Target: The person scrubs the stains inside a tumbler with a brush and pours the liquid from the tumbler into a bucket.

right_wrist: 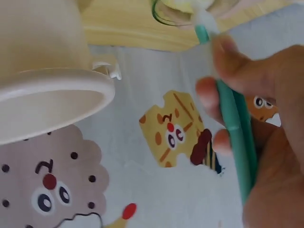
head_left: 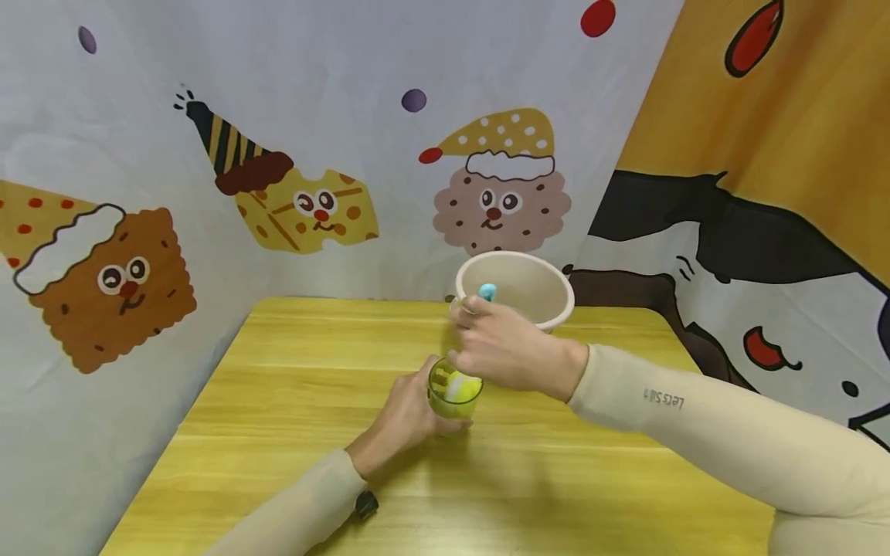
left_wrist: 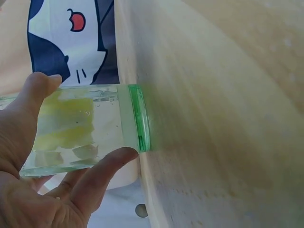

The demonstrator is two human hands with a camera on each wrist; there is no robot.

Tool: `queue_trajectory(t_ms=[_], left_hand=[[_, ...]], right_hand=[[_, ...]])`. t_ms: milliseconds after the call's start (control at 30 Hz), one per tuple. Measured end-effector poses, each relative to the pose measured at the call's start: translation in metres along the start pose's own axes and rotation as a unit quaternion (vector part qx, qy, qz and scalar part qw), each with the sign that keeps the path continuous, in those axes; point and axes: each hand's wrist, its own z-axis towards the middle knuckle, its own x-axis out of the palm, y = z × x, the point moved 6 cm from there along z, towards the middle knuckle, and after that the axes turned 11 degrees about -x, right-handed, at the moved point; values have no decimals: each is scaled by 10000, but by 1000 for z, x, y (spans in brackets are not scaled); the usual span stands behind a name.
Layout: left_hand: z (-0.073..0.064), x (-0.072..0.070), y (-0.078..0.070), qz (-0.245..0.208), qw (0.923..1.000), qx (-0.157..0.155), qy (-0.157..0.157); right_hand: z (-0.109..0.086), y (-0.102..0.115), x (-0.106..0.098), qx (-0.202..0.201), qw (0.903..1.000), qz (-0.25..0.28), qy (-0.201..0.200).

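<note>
My left hand (head_left: 410,405) grips a clear green-tinted drinking glass (left_wrist: 107,123), thumb on one side and fingers on the other. The base of the glass is at the tabletop; whether it touches is hard to tell. Inside the glass sits the yellow-and-white sponge head (head_left: 462,386) of a cup brush. Above the rim, my right hand (head_left: 518,347) holds the brush by its teal handle (right_wrist: 235,128), fingers and thumb curled round it. The light-blue handle end (head_left: 487,292) sticks up past that hand in the head view.
Behind my right hand, a cream-white bucket (head_left: 566,305) stands at the back of the wood-patterned table (head_left: 334,340). A side lug (right_wrist: 108,66) shows on it. A cartoon-printed cloth (head_left: 334,69) hangs close behind the table. Something small and black (head_left: 366,504) sits by my left sleeve.
</note>
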Motion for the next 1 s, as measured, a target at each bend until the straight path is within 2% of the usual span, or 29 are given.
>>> queue_trajectory(t_ms=[100,233,433,533,667,1000], left_hand=[[-1,2,1,-96,9999,-84,40],[-1,4,1,-181,9997,-141,87],[-1,3,1,-156,9998,-155,9],[-1,3,1,-155,9998,-118,-26],[-1,4,0,-131,9999,-52,-26],[0,3,-1,-186,9998,-46,-96]], right_hand=[[-3,-10,9,301,9938,1056,162],[-12,-18,22,766,9714,2247,68],[-25,-22,37,1360,9357,3252,-144],[-32,-22,44,1767,9130,3674,-173],[-43,-18,52,2232,8856,4061,-314],[-61,-2,54,3235,8528,4038,-710]])
